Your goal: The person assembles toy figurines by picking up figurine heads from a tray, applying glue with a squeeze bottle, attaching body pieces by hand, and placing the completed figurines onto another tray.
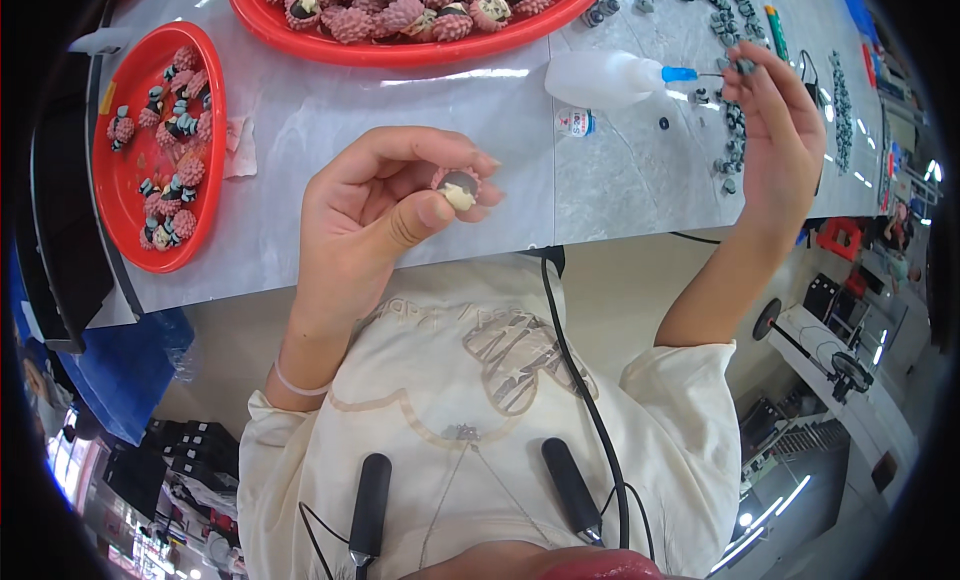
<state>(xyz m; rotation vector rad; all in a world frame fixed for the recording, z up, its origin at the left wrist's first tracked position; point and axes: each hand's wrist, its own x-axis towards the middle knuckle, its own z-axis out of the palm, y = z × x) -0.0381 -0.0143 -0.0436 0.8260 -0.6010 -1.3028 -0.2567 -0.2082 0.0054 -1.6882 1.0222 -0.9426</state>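
Note:
My left hand is closed around a small pink bumpy figurine, pinched between thumb and fingers; a dark, cream-marked side of it faces up. Out at the upper right, my right hand pinches a small dark grey-green piece between thumb and forefinger. Beside those fingertips a white squeeze bottle lies on its side, its blue nozzle and thin needle reaching toward them. More small dark pieces are scattered on the table below and behind my right hand.
A red oval tray of pink figurines with pale blue parts stands at the left. Another red tray, heaped with pink figurines, is at the far side. Near the bottle are a small labelled container and a dark ring. A green stick lies farther right.

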